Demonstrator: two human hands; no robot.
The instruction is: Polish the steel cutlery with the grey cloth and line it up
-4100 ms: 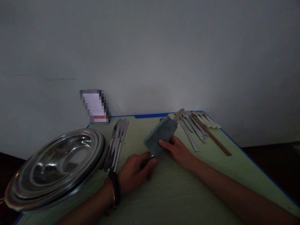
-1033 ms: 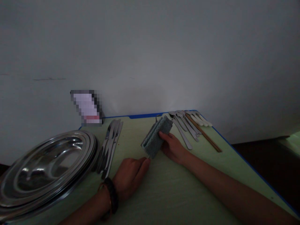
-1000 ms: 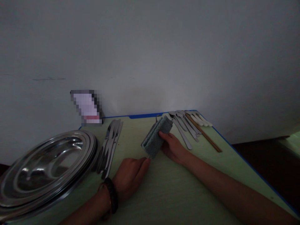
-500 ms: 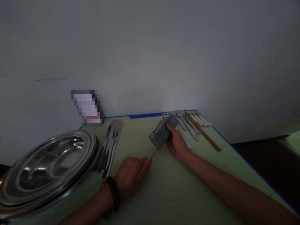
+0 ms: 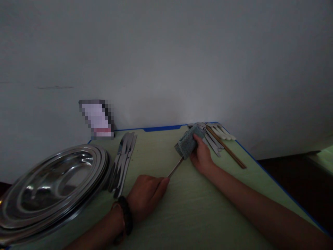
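My left hand (image 5: pixel 149 194), with a dark bracelet at its wrist, is closed on the end of a slim metal utensil handle (image 5: pixel 175 168). The far part of that utensil is covered by a folded grey-green cloth (image 5: pixel 189 143), so its kind is hidden. My right hand (image 5: pixel 201 152) pinches the cloth around it, thumb on top. Behind the cloth lie several metal forks and spoons (image 5: pixel 213 145), partly covered from view. Beside them are brown chopsticks (image 5: pixel 230 152) and white spoons (image 5: pixel 225 133).
A stack of shiny steel plates (image 5: pixel 62 180) fills the left of the pale green table (image 5: pixel 203 215). Several table knives (image 5: pixel 123 159) lie beside it. A blurred-out phone-like device (image 5: pixel 96 118) leans against the grey wall (image 5: pixel 166 62) behind the table's blue edge.
My right hand and the cloth have slid up and rightward along the utensil, away from my left hand. More of the handle now shows. My left hand has hardly moved.
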